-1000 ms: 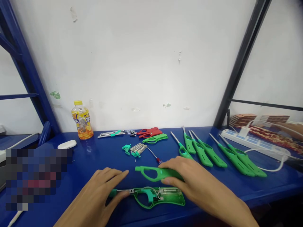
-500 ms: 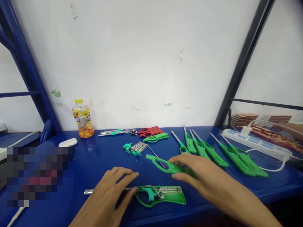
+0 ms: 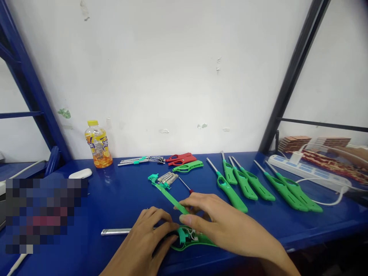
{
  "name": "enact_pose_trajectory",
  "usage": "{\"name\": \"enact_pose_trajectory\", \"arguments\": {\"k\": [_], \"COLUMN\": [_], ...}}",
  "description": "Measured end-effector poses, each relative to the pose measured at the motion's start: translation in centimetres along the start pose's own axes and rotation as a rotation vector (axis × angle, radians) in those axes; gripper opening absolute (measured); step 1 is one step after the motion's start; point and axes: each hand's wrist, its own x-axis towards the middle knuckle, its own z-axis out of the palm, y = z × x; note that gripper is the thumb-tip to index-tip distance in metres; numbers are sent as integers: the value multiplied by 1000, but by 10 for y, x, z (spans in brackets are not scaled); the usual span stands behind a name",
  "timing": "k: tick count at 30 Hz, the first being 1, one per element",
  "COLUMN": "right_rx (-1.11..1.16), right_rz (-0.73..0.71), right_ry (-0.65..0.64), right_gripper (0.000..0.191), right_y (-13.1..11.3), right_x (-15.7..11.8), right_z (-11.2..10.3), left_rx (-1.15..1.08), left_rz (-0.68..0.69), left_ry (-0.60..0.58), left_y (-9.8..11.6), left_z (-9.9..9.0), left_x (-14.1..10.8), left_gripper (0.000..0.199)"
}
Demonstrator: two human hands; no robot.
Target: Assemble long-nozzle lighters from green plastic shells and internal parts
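Blue worktop (image 3: pixel 120 203) supports open lighter (image 3: pixel 182 235); left hand (image 3: pixel 148 235) pinches it, probably for steadiness; right hand (image 3: pixel 222 222) grips green cover (image 3: pixel 171 199), tilted.

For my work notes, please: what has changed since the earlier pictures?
The right hand keeps hold of the green plastic half-shell, now moved left and turned nearly edge-on. The left hand moved right, to beside the teal plastic trigger. The yellow-capped clear bottle stayed put.
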Motion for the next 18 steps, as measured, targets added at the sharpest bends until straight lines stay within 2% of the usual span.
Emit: {"name": "enact_pose_trajectory", "arguments": {"k": [9,18], "right_rx": [29,-26], "right_rz": [-38,-74], "right_ry": [-26,-55], "right_gripper": [34,36], "right_y": [-4,0], "right_x": [8,5], "right_z": [6,7], "left_rx": [23,30], "left_rz": [33,31], "left_ry": [-2,3], "left_y": [3,3], "left_z": [-2,-1], "left_x": [3,1], "left_gripper": [32,32]}}
